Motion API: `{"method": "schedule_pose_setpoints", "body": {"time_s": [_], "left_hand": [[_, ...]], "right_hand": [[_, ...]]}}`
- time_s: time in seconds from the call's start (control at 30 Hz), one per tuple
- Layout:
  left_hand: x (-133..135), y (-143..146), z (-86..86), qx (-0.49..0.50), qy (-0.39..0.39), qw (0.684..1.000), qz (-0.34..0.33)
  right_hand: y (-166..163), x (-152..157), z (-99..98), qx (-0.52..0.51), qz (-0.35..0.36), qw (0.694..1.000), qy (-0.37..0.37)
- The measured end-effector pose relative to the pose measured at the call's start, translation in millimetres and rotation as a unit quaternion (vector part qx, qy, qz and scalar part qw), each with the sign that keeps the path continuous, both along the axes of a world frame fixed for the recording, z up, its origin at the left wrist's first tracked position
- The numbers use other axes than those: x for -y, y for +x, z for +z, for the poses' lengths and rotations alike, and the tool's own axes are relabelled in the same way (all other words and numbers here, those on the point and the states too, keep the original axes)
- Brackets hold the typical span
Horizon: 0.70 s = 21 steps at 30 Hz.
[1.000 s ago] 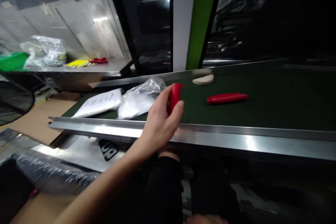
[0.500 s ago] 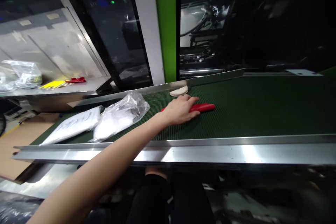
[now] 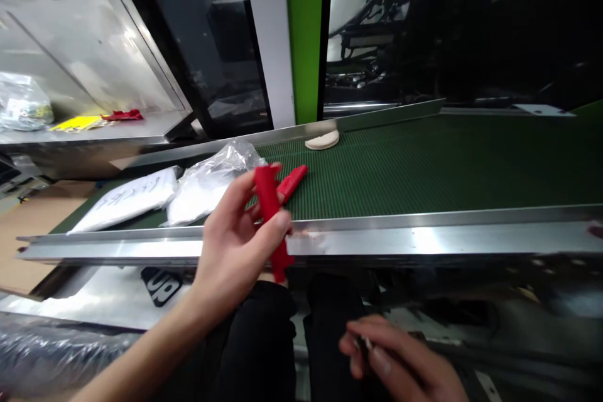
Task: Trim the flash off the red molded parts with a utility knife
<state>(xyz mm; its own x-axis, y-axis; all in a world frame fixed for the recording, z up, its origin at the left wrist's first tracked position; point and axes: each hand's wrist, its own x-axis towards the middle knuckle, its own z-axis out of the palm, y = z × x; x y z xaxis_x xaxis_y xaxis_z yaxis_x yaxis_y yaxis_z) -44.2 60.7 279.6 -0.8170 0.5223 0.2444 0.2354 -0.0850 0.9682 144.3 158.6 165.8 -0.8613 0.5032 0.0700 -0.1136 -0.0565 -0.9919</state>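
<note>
Here, the left hand grips a smooth, glossy red plastic piece, long and narrow, pinched upright between thumb and fingers above the steel rail. A second red piece juts out just behind those fingers, over the ribbed green belt. The right hand hangs low and well apart, fingers curled; whether it pinches anything is too blurred to tell. Crinkled clear bags and a pale half-round disc lie on the belt, with dark glass panels and a green post behind.
</note>
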Motion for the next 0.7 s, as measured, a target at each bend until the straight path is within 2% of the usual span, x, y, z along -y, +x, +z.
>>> {"method": "schedule_pose_setpoints", "body": {"time_s": [0.07, 0.1, 0.17, 0.27, 0.33, 0.4, 0.47, 0.53, 0.6, 0.7], "left_hand": [[34, 20, -14.5, 0.125, -0.01, 0.991, 0.052], [49, 29, -24.5, 0.181, -0.016, 0.981, 0.073], [73, 45, -47.4, 0.279, -0.023, 0.955, 0.103], [97, 64, -78.7, 0.379, -0.002, 0.918, 0.117], [106, 75, -90.7, 0.429, 0.024, 0.898, 0.095], [111, 84, -93.8, 0.464, 0.043, 0.883, 0.062], [114, 91, -91.4, 0.484, 0.048, 0.873, 0.04], [117, 95, -88.3, 0.498, 0.048, 0.866, 0.028], [120, 97, -87.1, 0.51, 0.051, 0.859, 0.014], [128, 99, -88.5, 0.533, 0.06, 0.844, 0.016]], "right_hand": [[-17, -5, 1.8, 0.005, -0.025, 0.983, -0.181], [-25, -5, 1.7, 0.012, -0.055, 0.971, -0.232], [-33, 3, 0.9, 0.024, -0.094, 0.962, -0.255], [-29, 21, 3.2, 0.054, -0.065, 0.971, -0.225], [-21, 33, 9.3, 0.083, -0.033, 0.986, -0.142], [-16, 42, 17.2, 0.1, 0.004, 0.995, 0.029], [-16, 49, 23.8, 0.094, 0.041, 0.969, 0.224], [-20, 55, 27.0, 0.079, 0.066, 0.932, 0.347], [-26, 62, 27.8, 0.069, 0.084, 0.903, 0.416], [-31, 72, 28.6, 0.045, 0.105, 0.876, 0.469]]}}
